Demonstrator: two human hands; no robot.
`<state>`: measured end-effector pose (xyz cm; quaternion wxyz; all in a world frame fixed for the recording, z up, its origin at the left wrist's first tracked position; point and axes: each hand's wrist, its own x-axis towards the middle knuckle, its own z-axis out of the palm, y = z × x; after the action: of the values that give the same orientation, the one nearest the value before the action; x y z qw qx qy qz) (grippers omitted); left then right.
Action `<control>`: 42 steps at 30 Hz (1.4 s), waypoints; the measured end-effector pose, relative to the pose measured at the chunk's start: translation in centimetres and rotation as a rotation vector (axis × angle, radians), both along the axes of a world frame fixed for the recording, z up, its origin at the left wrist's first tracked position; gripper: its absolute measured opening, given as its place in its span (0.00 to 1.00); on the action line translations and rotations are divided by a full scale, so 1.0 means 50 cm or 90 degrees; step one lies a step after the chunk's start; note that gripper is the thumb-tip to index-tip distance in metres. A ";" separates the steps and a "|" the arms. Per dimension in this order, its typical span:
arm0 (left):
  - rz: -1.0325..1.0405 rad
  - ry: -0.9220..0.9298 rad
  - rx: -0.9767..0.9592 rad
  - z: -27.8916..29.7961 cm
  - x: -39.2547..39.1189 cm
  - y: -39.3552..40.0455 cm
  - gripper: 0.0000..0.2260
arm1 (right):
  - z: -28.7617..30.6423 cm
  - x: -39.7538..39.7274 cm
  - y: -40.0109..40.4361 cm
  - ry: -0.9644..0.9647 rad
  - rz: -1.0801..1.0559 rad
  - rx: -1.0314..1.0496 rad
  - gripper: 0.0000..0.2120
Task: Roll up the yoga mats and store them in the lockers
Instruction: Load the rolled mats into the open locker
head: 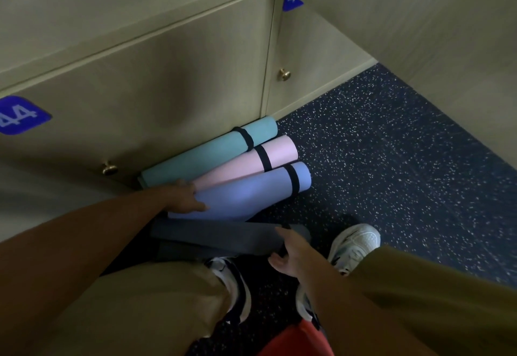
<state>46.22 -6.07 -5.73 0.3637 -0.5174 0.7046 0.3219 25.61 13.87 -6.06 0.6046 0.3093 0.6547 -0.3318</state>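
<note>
Four rolled mats [237,190] by lockers [156,75], L hand [187,199] on blue.

We see three rolled mats: teal [207,154], pink [251,164], blue [246,193], each with a black strap (a dark grey mat [212,236] lies nearest). The lockers [140,75] are beige with blue labels [21,116]; the floor [391,173] is dark, white-speckled.

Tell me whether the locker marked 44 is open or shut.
Shut. The door of locker 44 sits flush with the cabinet front, its knob untouched; the teal mat lies on the floor against its base.
</note>
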 end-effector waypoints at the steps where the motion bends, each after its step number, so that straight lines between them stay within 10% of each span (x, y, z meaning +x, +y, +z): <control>1: 0.018 0.010 0.008 -0.004 0.002 0.001 0.39 | -0.009 0.001 0.002 -0.012 0.003 -0.007 0.30; 11: -0.045 -0.067 0.104 0.007 0.011 0.049 0.62 | -0.068 0.019 0.025 0.121 -0.101 0.009 0.40; 16: 0.057 0.093 0.091 0.032 0.002 0.039 0.72 | -0.060 0.021 0.039 0.056 -0.089 -0.096 0.36; 42: 0.362 0.415 0.239 0.515 -0.032 0.278 0.38 | 0.382 -0.042 0.149 0.074 0.100 -0.372 0.36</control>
<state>44.62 7.85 20.01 0.1080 -0.4868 0.5422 0.6763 23.53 21.31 13.02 0.6533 0.0510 0.5871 -0.4752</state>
